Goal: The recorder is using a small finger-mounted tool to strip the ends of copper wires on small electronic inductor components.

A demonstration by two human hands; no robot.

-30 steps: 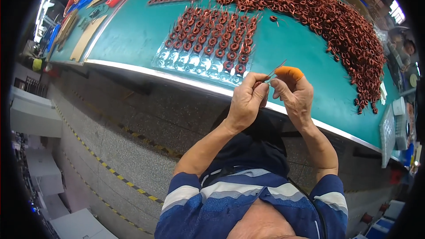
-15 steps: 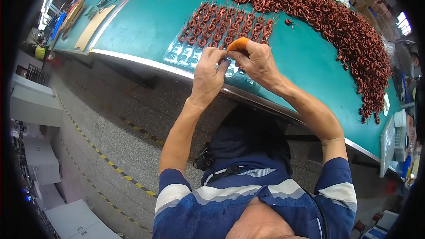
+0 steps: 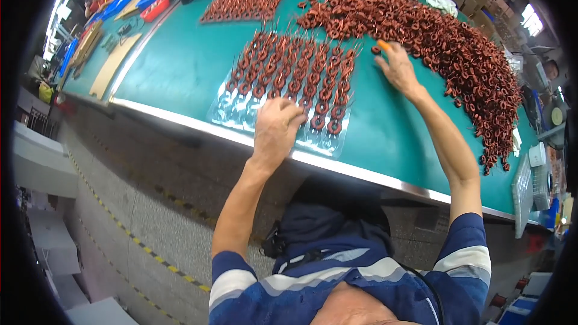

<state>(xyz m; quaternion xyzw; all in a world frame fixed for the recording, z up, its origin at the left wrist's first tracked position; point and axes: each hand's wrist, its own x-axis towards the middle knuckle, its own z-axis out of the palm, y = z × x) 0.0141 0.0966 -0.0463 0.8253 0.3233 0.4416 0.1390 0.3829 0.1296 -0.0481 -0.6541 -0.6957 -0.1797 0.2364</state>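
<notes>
Over the near part of a clear plastic tray (image 3: 224,108), my left hand (image 3: 277,129) rests with its fingers bent and close together; whatever they hold is hidden. Upright rows of red-brown ring coils (image 3: 283,63) with wire leads fill much of that tray, while several pockets along its near left side are bare. My right hand (image 3: 398,71) reaches out past the tray's right side, thumb and fingers apart, an orange finger cover (image 3: 383,44) on one finger. Just beyond its fingertips lies a single loose ring coil (image 3: 376,50). I see nothing in this hand.
A large curved heap of ring coils (image 3: 445,42) spreads along the far and right side of the green table (image 3: 162,87). Another filled tray (image 3: 247,0) sits farther back. A white cloth (image 3: 439,1) lies behind the heap. Clear trays (image 3: 522,195) lean at the right end.
My hands were together over the tray's near edge and have parted. The right moved far and right toward the heap; the left came down onto the tray. The view has shifted slightly.
</notes>
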